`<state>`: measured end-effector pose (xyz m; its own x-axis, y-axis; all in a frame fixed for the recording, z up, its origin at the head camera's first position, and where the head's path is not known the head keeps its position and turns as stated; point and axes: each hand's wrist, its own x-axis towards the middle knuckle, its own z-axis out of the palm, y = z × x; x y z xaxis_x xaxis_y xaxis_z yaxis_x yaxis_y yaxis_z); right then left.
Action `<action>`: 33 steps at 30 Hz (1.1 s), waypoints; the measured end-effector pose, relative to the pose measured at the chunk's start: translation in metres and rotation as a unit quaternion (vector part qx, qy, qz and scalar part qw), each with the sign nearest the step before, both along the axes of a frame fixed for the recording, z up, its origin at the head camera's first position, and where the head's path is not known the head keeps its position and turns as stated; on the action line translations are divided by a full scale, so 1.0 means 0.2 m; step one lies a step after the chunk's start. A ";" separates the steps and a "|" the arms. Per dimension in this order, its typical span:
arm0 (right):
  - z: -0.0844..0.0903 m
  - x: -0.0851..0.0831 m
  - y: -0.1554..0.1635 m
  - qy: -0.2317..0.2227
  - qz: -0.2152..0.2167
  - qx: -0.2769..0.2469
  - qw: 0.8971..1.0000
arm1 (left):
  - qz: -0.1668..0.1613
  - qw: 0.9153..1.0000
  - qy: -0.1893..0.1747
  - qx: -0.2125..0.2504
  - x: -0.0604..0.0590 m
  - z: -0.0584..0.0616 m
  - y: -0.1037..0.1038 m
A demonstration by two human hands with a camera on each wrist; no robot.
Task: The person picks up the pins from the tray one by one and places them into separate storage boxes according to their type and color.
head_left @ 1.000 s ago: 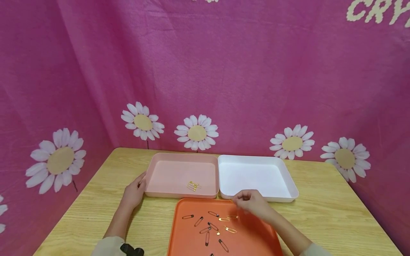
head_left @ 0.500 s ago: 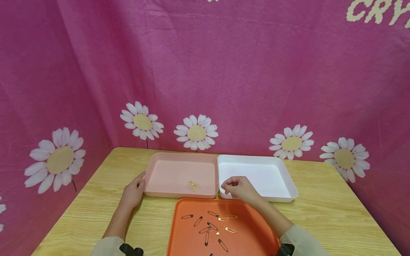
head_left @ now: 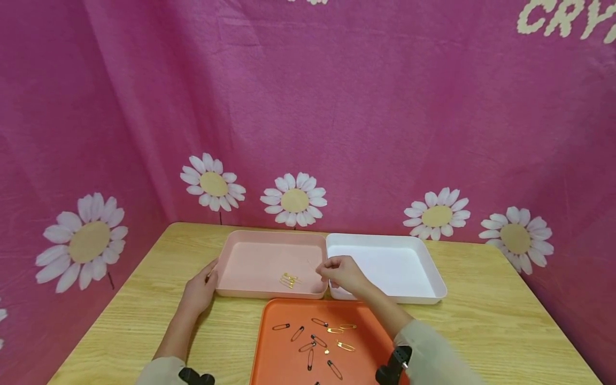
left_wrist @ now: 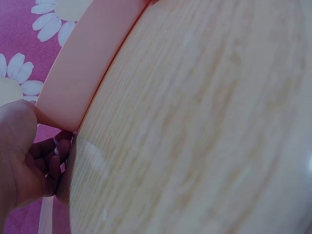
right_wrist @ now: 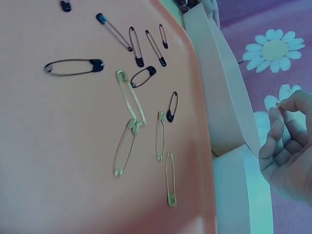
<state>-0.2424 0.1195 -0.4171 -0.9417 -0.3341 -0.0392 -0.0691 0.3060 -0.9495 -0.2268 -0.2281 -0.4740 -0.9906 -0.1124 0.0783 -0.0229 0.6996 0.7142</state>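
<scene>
My right hand (head_left: 343, 272) pinches a gold safety pin (right_wrist: 284, 96) between thumb and forefinger, above the right end of the pink tray (head_left: 260, 293). The right wrist view shows its other fingers curled loosely. My left hand (head_left: 199, 289) holds the pink tray at its front left corner; in the left wrist view its fingers (left_wrist: 51, 156) curl beside the corner. A small cluster of gold safety pins (head_left: 290, 279) lies inside the pink tray. On the orange tray (head_left: 269, 315) are several black safety pins (head_left: 310, 359) and several gold safety pins (right_wrist: 161, 136).
A white tray (head_left: 435, 278) adjoins the pink tray on its right, with the orange tray in front of both. All rest on a wooden table (head_left: 505, 321). A magenta cloth (head_left: 366, 133) with daisies hangs behind. Black devices (head_left: 394, 366) sit on both wrists.
My right hand has moved left, from the orange tray's back edge across the white tray's corner to above the pink tray. My left hand has stayed at the pink tray.
</scene>
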 end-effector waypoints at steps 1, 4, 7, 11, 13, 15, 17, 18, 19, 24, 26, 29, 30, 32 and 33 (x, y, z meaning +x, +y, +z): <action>0.00 -0.01 -0.01 0.001 -0.002 0.001 1.000 | 0.000 1.000 0.004 0.001 0.00 0.00 0.00; -0.01 -0.03 -0.04 0.005 -0.014 0.005 1.000 | 0.000 1.000 0.005 0.002 0.00 0.00 0.00; -0.03 -0.06 -0.07 0.010 -0.029 0.011 0.999 | -0.006 1.000 -0.016 0.008 0.00 0.01 0.00; -0.04 -0.08 -0.12 0.012 -0.058 0.036 0.998 | -0.008 0.999 -0.034 -0.002 -0.01 0.02 0.00; -0.03 -0.09 -0.15 0.011 -0.071 0.045 0.996 | -0.008 0.999 -0.036 -0.004 0.00 0.01 0.00; -0.03 -0.10 -0.18 0.011 -0.078 0.048 0.996 | -0.007 0.999 -0.035 -0.004 0.00 0.01 0.00; -0.02 -0.10 -0.21 0.015 -0.082 0.050 0.995 | -0.005 0.999 -0.031 -0.002 0.00 0.01 0.00; -0.02 -0.10 -0.22 0.016 -0.083 0.050 0.995 | -0.006 1.000 -0.029 -0.002 0.00 0.01 0.00; -0.02 -0.10 -0.24 0.017 -0.082 0.051 0.995 | -0.006 1.000 -0.027 -0.003 0.00 0.01 0.00; -0.03 -0.11 -0.29 0.032 -0.072 0.066 0.995 | -0.004 1.000 -0.027 -0.002 0.01 0.03 0.00; -0.05 -0.11 -0.31 0.044 -0.070 0.076 0.994 | -0.003 1.000 -0.027 -0.002 0.00 0.03 0.00; -0.07 -0.11 -0.32 0.072 -0.066 0.106 0.990 | -0.004 1.000 -0.025 -0.006 0.00 0.02 0.00; -0.08 -0.10 -0.32 0.078 -0.065 0.118 0.988 | -0.005 1.000 -0.026 -0.006 0.00 0.02 0.00; -0.10 -0.10 -0.33 0.086 -0.066 0.145 0.984 | -0.006 1.000 -0.028 -0.005 0.00 0.01 0.00; -0.11 -0.09 -0.33 0.090 -0.068 0.159 0.981 | -0.008 1.000 -0.028 -0.005 0.00 0.01 0.00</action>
